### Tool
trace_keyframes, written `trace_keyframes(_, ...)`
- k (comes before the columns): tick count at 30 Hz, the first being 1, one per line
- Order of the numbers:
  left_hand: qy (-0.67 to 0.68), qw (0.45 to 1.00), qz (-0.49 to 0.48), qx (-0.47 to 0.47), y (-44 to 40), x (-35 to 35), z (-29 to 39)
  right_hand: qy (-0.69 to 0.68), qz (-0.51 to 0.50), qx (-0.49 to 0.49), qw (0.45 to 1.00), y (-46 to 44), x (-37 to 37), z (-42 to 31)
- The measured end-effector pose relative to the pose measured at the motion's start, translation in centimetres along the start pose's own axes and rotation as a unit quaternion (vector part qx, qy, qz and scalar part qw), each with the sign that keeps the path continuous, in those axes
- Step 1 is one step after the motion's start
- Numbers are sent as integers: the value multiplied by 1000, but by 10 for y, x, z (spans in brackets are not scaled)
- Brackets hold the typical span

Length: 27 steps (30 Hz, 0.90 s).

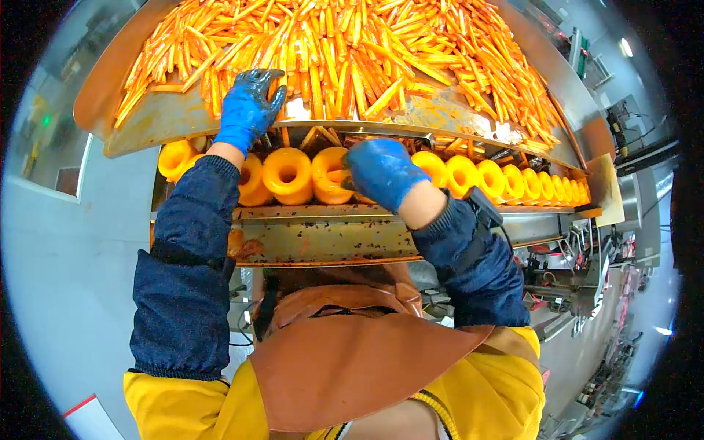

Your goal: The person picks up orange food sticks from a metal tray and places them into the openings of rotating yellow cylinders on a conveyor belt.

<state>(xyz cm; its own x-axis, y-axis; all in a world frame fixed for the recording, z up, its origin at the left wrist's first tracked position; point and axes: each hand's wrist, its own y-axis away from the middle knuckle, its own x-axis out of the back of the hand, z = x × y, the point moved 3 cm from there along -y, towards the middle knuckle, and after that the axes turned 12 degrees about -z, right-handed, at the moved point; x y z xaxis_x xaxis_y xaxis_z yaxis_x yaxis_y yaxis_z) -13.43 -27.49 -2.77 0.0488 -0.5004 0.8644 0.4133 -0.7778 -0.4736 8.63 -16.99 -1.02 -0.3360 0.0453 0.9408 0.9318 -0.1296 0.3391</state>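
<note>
My left hand, in a blue glove with dark wet fingertips, reaches over the front edge of a metal tray. Its thumb and fingers are apart, beside a heap of glossy orange sticks. My right hand, also gloved in blue, is closed, with its fingertips at the mouth of a yellow-orange cup with a round hole. The end of an orange stick shows there, running from the fingers into the hole. Another such cup stands between my hands.
More yellow-orange cups run rightward in a row below the tray. In front of them lies a metal trough with dark specks. A brown apron covers my front. Machine parts stand at the right.
</note>
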Motion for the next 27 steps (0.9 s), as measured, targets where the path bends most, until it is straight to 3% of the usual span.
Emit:
trace_keyframes(2,1,1000,-5,5,-1,1,0,-43,104,98,989,-10,10,1)
trace_keyframes(5,11,1000,-13,12,-2,-1,-2,-61,261,-163,949,-24,33,52)
trace_keyframes(7,15,1000,0,5,-1,1,-2,-159,173,-280,931,-29,44,87)
trace_keyframes(10,30,1000,2,2,-1,5,2,-210,107,-249,940,-54,22,131)
trace_keyframes(14,27,999,-20,23,-1,3,1,-242,236,-241,910,-46,44,144)
trace_keyframes(16,26,999,-16,23,-1,4,1,-238,263,-163,921,-57,55,127)
trace_keyframes(18,25,999,-16,20,0,3,2,-145,101,-170,970,-91,53,115)
trace_keyframes(20,13,1000,-10,16,-1,1,1,-100,33,-201,974,-115,52,118)
trace_keyframes(24,7,1000,25,-13,0,3,2,-105,45,-204,972,-108,48,124)
trace_keyframes(27,6,1000,7,-2,0,4,3,-395,74,-166,900,-84,22,164)
